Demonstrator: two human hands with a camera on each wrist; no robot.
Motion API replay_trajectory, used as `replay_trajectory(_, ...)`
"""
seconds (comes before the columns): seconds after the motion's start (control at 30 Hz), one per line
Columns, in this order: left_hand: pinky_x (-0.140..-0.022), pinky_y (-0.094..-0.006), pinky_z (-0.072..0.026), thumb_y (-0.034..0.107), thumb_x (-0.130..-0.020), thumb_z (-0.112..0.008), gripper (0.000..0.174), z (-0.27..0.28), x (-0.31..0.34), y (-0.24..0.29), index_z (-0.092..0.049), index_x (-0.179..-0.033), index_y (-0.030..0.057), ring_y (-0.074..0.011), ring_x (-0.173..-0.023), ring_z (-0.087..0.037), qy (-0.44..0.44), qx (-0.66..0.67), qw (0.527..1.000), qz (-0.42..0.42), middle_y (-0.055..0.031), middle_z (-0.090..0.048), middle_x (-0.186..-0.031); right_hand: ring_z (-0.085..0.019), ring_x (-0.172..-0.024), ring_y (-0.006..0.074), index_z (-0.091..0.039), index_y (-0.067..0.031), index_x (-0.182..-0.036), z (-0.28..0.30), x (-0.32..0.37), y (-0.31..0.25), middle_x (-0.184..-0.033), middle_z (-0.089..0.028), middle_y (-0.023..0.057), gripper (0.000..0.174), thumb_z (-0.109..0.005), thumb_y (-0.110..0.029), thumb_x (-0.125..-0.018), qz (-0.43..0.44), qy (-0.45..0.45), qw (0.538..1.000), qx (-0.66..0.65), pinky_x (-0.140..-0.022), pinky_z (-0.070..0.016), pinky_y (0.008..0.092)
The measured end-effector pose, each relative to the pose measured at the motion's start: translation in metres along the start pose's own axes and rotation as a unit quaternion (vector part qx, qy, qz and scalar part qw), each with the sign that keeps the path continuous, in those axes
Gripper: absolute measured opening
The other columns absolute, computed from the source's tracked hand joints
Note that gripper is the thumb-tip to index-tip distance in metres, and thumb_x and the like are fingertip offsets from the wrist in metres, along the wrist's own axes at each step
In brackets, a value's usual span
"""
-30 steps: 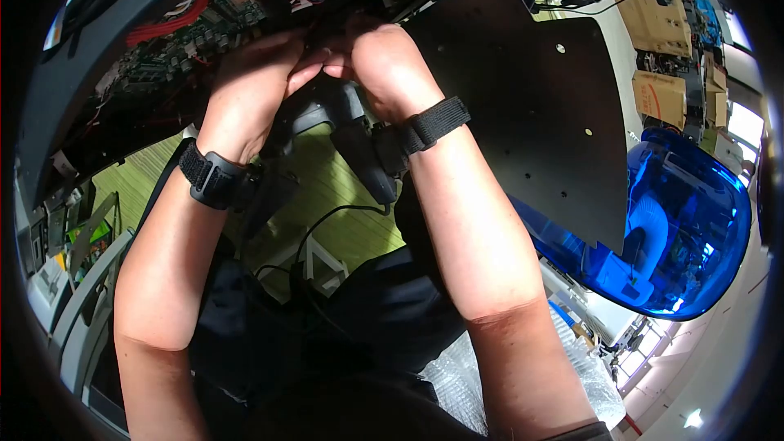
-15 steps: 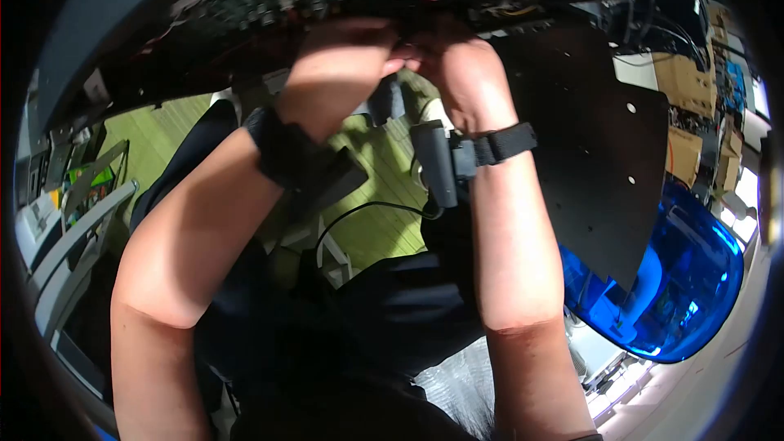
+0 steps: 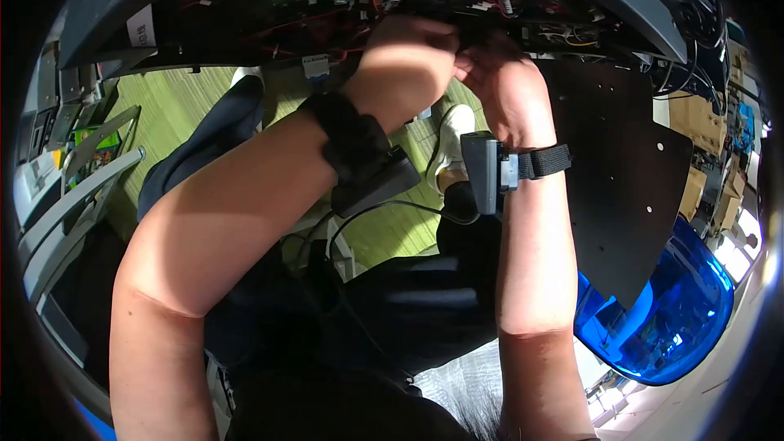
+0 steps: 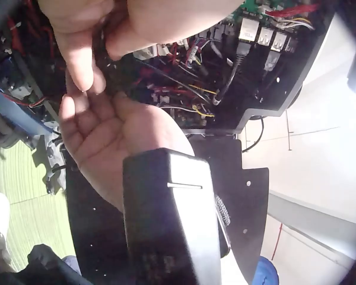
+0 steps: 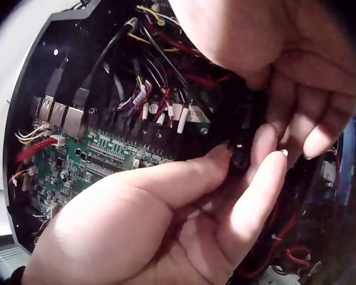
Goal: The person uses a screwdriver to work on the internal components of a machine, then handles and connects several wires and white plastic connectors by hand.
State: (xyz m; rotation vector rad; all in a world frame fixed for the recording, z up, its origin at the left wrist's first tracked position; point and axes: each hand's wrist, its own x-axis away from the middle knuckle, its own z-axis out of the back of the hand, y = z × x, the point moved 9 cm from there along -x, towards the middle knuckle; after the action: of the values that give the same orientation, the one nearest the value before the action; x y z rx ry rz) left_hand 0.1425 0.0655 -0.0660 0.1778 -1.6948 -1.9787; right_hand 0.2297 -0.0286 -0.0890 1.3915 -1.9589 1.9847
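Both hands meet inside an open dark housing (image 3: 245,41) full of wires and circuit boards. The left hand (image 5: 154,214) pinches a small black part (image 5: 240,148) with a shiny screw head on it, its thumb on one side and fingers on the other. The right hand (image 5: 285,53) reaches in opposite, thumb and curled fingers at the upper end of the same part, fingertips overlapping the left hand's. In the left wrist view, the right hand's palm (image 4: 107,142) faces up, fingers bent toward the left hand's pointing finger. Fingers hide most of the part.
A green circuit board (image 5: 95,166) with cable plugs lies beside the hands. A black perforated panel (image 3: 608,180) stands at the right, near a blue transparent shell (image 3: 670,318). Cables (image 3: 686,33) hang at upper right. A grey chair frame (image 3: 82,188) is at the left.
The head view has swung left, so hands and housing appear farther right, with more circuit board showing. The left forearm has angled farther across. Both hands stay together inside the housing.
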Motion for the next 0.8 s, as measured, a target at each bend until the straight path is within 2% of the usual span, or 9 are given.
replay_trajectory(0.07, -0.076, -0.0326, -0.051, 0.022, -0.082, -0.061, 0.026, 0.001, -0.001, 0.01, -0.06, -0.099, 0.0029, -0.0283, -0.091, -0.061, -0.003, -0.076, 0.996, -0.056, -0.0137, -0.062, -0.102, -0.064, -0.076, 0.0234, -0.052, 0.0042, -0.089, -0.006, 0.003, -0.003, -0.087, -0.063, 0.0175, 0.011, -0.042, 0.002, -0.085, 0.0, -0.026, 1.0, 0.003, -0.068, -0.0509, 0.0285)
replay_trajectory(0.1, -0.076, -0.0327, -0.051, 0.023, -0.082, -0.061, 0.026, -0.003, -0.001, -0.003, -0.06, -0.099, 0.0036, -0.0279, -0.091, -0.061, -0.022, 0.049, 0.997, 0.058, -0.0137, -0.062, -0.102, -0.064, -0.077, 0.0234, -0.051, 0.004, -0.093, -0.007, 0.003, -0.004, -0.088, -0.063, 0.0174, 0.012, -0.042, 0.001, -0.086, 0.0, -0.023, 1.0, 0.011, -0.07, -0.0511, 0.0288)
replay_trajectory(0.23, -0.076, -0.0326, -0.0508, 0.02, -0.083, -0.061, 0.022, -0.009, -0.006, -0.002, -0.061, -0.097, 0.0029, -0.0283, -0.088, -0.061, -0.053, -0.066, 0.996, 0.032, -0.0134, -0.062, -0.103, -0.064, -0.079, 0.0229, -0.047, 0.0044, -0.1, -0.003, 0.003, -0.003, -0.09, -0.063, 0.0178, 0.017, -0.036, -0.003, -0.09, -0.007, -0.019, 1.0, 0.019, -0.072, -0.052, 0.0299)
replay_trajectory(0.33, -0.073, -0.0299, -0.0503, 0.018, -0.085, -0.059, 0.022, -0.006, -0.003, -0.006, -0.062, -0.101, 0.0025, -0.0237, -0.084, -0.063, 0.003, 0.005, 0.998, 0.065, -0.0127, -0.064, -0.099, -0.063, -0.08, 0.023, -0.046, 0.0046, -0.102, 0.0, 0.001, 0.0, -0.09, -0.063, 0.0183, 0.02, -0.033, -0.008, -0.093, -0.012, -0.01, 1.0, 0.016, -0.072, -0.0522, 0.0303)
replay_trajectory(0.4, -0.072, -0.0268, -0.0494, 0.019, -0.088, -0.058, 0.025, -0.002, 0.005, -0.016, -0.063, -0.107, 0.0029, -0.0178, -0.082, -0.064, 0.048, 0.16, 0.97, 0.174, -0.0122, -0.067, -0.096, -0.063, -0.08, 0.0232, -0.045, 0.0049, -0.103, 0.001, 0.0, 0.0, -0.091, -0.062, 0.0187, 0.022, -0.031, -0.01, -0.095, -0.013, -0.014, 1.0, 0.022, -0.073, -0.0522, 0.0305)
replay_trajectory(0.5, -0.072, -0.0249, -0.0488, 0.021, -0.088, -0.058, 0.03, 0.0, 0.006, -0.009, -0.062, -0.112, 0.0033, -0.0141, -0.084, -0.064, 0.035, 0.116, 0.979, 0.164, -0.0122, -0.068, -0.095, -0.063, -0.079, 0.0238, -0.044, 0.0054, -0.104, 0.001, 0.0, 0.002, -0.092, -0.062, 0.0197, 0.025, -0.029, -0.014, -0.097, -0.013, -0.017, 0.999, 0.024, -0.073, -0.0522, 0.0309)
replay_trajectory(0.6, -0.073, -0.0255, -0.0493, 0.02, -0.088, -0.058, 0.029, -0.003, 0.007, -0.012, -0.062, -0.11, 0.0021, -0.0153, -0.084, -0.065, 0.024, 0.181, 0.965, 0.19, -0.012, -0.068, -0.095, -0.063, -0.079, 0.0243, -0.044, 0.0057, -0.105, -0.004, 0.004, -0.001, -0.092, -0.062, 0.0201, 0.028, -0.028, -0.017, -0.098, -0.013, -0.027, 0.999, 0.022, -0.073, -0.0522, 0.0313)
replay_trajectory(0.67, -0.072, -0.0253, -0.0495, 0.02, -0.088, -0.058, 0.029, -0.001, 0.006, -0.007, -0.062, -0.11, 0.0013, -0.0148, -0.085, -0.065, 0.026, 0.154, 0.973, 0.17, -0.0129, -0.067, -0.095, -0.063, -0.078, 0.0246, -0.044, 0.0058, -0.105, -0.006, 0.003, -0.002, -0.091, -0.061, 0.02, 0.029, -0.027, -0.018, -0.099, -0.011, -0.036, 0.999, 0.024, -0.074, -0.0522, 0.0315)
replay_trajectory(0.8, -0.072, -0.0262, -0.05, 0.016, -0.09, -0.053, 0.027, 0.002, 0.005, 0.001, -0.06, -0.111, -0.0004, -0.0146, -0.085, -0.065, 0.024, 0.092, 0.987, 0.133, -0.0147, -0.066, -0.099, -0.063, -0.077, 0.0238, -0.045, 0.0048, -0.103, 0.001, -0.002, 0.0, -0.088, -0.061, 0.0181, 0.02, -0.034, -0.01, -0.094, -0.002, -0.019, 1.0, 0.009, -0.072, -0.0524, 0.0309)
